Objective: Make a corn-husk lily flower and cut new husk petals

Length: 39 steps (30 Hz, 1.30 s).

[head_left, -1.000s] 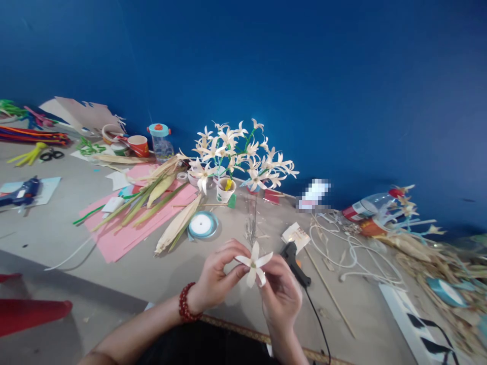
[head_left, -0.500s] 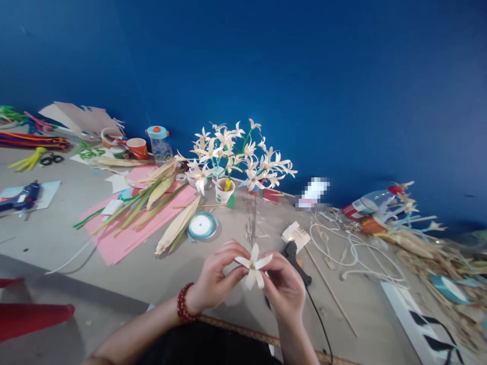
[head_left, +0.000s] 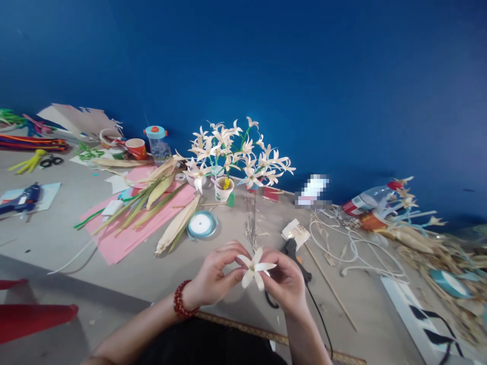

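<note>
The step in hand looked to be the shaping or steadying of a single white flower (head_left: 252, 269), held low before the person's chest with its five petals facing up. The left hand (head_left: 216, 274) came in from the flower's nine o'clock, thumb and forefinger nearly together and pinching its edge, the remaining fingers curled behind. The right hand (head_left: 286, 281) met it from three o'clock in a like pinch, thumb near the lower petals; the exact contact of its pads was hidden. Neither hand was spread wide.

The next move seemed to call for a light touch, since the petals looked thin and easily creased, with one pinch kept firm while the other gave way.

From the held flower, a bunch of similar blooms (head_left: 251, 176) stood at twelve o'clock, well apart, with thin wires (head_left: 250, 225) lying nearer on the table (head_left: 224, 238). A ribbon spool (head_left: 201, 224) lay at ten o'clock, and a black glue gun (head_left: 290, 247) rested towards two to three o'clock, just beyond the right hand.
</note>
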Tool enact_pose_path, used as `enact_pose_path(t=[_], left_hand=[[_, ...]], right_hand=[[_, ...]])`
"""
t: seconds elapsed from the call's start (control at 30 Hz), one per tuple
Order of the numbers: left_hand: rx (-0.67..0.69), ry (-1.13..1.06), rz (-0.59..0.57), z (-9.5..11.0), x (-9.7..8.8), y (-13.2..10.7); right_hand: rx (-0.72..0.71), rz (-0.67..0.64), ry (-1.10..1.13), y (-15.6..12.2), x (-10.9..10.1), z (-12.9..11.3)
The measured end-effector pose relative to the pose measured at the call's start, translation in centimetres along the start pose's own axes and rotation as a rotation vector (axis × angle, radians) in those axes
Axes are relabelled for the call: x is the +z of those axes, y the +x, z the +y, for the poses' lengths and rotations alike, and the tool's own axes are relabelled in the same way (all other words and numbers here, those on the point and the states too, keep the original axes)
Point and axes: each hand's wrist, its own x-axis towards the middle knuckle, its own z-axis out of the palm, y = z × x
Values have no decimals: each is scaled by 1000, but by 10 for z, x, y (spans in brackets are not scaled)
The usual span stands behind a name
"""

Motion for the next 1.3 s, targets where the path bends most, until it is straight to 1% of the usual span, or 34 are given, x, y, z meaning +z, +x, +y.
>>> enact_pose_path(t=[0.23,0.37,0.47,0.63,1.03,1.13,1.2,1.23,1.3], left_hand=[[10,22,1,1,1,-1],[-29,31,-2,1,1,-2],[-50,30,-23,1,0,-2],[-43,22,-67,1,-3,-1],[-70,31,-162,5,-9,2],[-100,9,-168,5,-9,2],[-137,-24,-150,3,-8,0],[-171,-57,-129,1,-7,-1],[-282,-185,-81,-2,-5,-3]], right_hand=[[57,-26,45,-1,-3,1],[79,-30,49,-1,-2,2],[125,-39,37,0,-1,1],[187,-61,67,2,-2,-3],[310,-164,167,3,-10,-3],[337,-185,193,3,-11,-2],[349,-188,220,3,-10,1],[354,-186,244,2,-10,2],[371,-172,312,0,-9,8]])
